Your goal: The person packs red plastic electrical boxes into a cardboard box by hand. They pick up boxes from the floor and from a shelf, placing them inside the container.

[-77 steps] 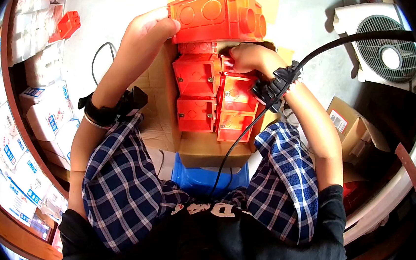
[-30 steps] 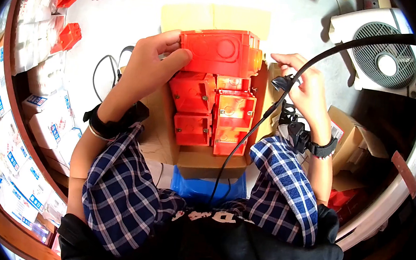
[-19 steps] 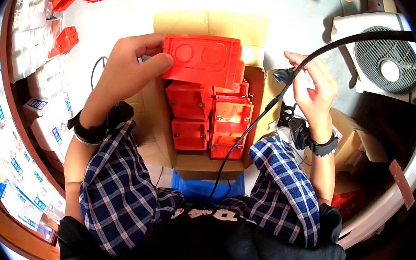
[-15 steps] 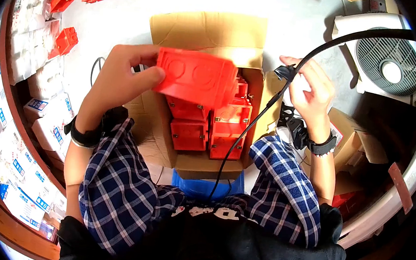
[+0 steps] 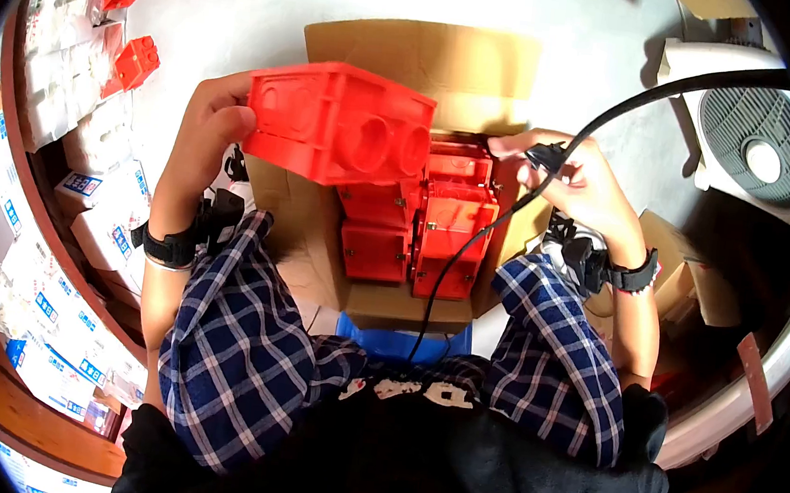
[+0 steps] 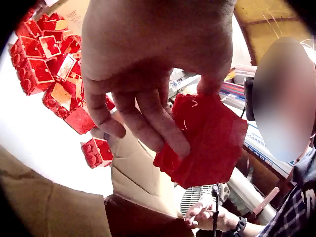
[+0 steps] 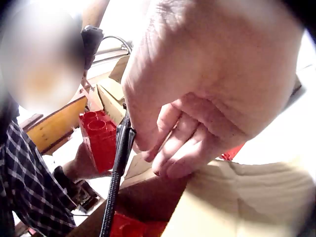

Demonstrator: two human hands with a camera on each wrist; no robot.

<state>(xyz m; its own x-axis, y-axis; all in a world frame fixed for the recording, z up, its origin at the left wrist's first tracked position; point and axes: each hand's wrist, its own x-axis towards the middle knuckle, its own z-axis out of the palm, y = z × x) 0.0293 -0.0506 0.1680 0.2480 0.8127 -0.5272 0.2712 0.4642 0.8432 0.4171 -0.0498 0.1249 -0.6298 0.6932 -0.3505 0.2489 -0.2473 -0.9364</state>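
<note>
My left hand (image 5: 210, 132) pinches a red plastic electrical box (image 5: 336, 119) by its end, thumb in front, and holds it tilted above the open cardboard carton (image 5: 380, 313). Two round knockouts on the box face right. In the left wrist view, fingers and thumb are spread along the same red electrical box (image 6: 212, 143). Inside the carton, more red electrical boxes (image 5: 376, 250) sit in two columns. My right hand (image 5: 581, 183) is at the carton's far right edge, near a raised flap, its fingers loosely bent and holding nothing in the right wrist view.
A black cable (image 5: 653, 89) arcs across in front of my right hand. Loose red boxes (image 5: 134, 64) lie on the floor at far left. A white fan (image 5: 748, 127) stands at right, above another cardboard box (image 5: 692, 282). White-and-blue packages (image 5: 43, 300) fill the left side.
The red electrical box has come up out of the carton's far end in my left hand, then moved left and turned its knockouts toward me. My right hand left the carton, then moved back toward its edge.
</note>
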